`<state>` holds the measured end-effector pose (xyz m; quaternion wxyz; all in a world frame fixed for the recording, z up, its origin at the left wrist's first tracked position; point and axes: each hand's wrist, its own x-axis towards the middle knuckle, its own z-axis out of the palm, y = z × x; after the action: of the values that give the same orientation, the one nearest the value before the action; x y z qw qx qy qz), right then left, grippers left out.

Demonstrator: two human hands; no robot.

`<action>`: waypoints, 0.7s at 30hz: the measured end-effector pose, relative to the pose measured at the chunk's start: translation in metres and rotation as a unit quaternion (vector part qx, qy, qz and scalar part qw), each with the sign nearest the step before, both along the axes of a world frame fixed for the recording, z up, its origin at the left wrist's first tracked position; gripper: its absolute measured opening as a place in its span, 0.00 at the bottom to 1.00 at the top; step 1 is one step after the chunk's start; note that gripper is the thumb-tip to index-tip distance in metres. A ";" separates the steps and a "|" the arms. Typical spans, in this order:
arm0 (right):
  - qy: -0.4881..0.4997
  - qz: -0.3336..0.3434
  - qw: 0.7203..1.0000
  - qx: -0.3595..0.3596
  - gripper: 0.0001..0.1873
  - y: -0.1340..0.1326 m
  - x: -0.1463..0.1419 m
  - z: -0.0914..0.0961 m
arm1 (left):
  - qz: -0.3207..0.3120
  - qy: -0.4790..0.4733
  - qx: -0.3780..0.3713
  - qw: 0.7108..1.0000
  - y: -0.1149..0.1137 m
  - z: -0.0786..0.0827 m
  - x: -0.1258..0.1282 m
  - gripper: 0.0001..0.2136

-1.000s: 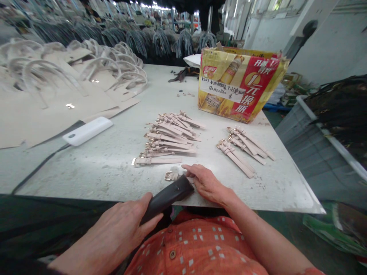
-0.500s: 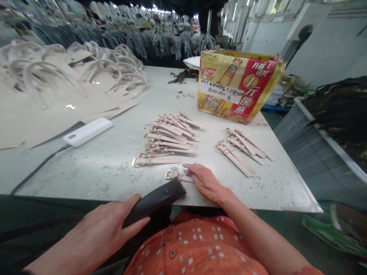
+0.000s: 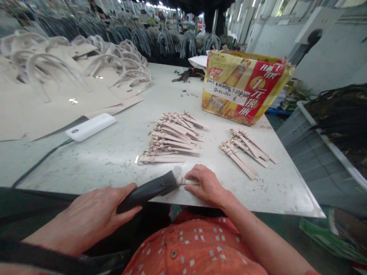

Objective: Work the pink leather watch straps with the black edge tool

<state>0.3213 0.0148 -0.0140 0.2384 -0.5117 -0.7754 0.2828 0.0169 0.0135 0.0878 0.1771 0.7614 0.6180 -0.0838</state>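
Observation:
My left hand [image 3: 100, 215] is wrapped round a black, flat-ended, tube-like tool [image 3: 149, 191] whose exact kind I cannot make out. Its broad end meets a beige buckle strap [image 3: 181, 181] near the table's front edge and covers the buckle. On the strap's other end, my right hand [image 3: 207, 185] is closed, thumb and fingers pinching it. Just beyond lies a fanned pile of beige buckle straps [image 3: 174, 137] with gold buckles at their left ends. A smaller group of similar straps [image 3: 243, 152] rests to the right.
A yellow and red carton [image 3: 243, 88] stands at the back right of the table [image 3: 94, 168]. A white corded device [image 3: 90, 126] lies left, before a stack of beige panels with handles [image 3: 60, 91]. Past the right edge stands a grey bin [image 3: 304, 141] holding dark material.
The black tool's end has moved over the strap's buckle, which showed before. My right hand has curled its fingers more tightly on the strap. The view has shifted slightly.

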 end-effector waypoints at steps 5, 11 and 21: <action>0.005 0.000 1.000 -0.002 0.06 0.002 0.001 -0.001 | -0.049 0.009 -0.053 0.997 0.006 0.010 0.006 0.14; -0.021 0.004 1.000 0.005 0.10 0.000 -0.002 -0.001 | -0.023 0.015 -0.024 0.999 0.005 0.004 -0.009 0.14; 0.000 -0.004 1.000 -0.004 0.09 0.003 -0.001 -0.002 | -0.043 -0.006 -0.039 0.998 0.001 0.005 0.007 0.14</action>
<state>0.3198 0.0179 -0.0158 0.2373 -0.5158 -0.7723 0.2849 0.0240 0.0142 0.0929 0.2069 0.7802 0.5798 -0.1110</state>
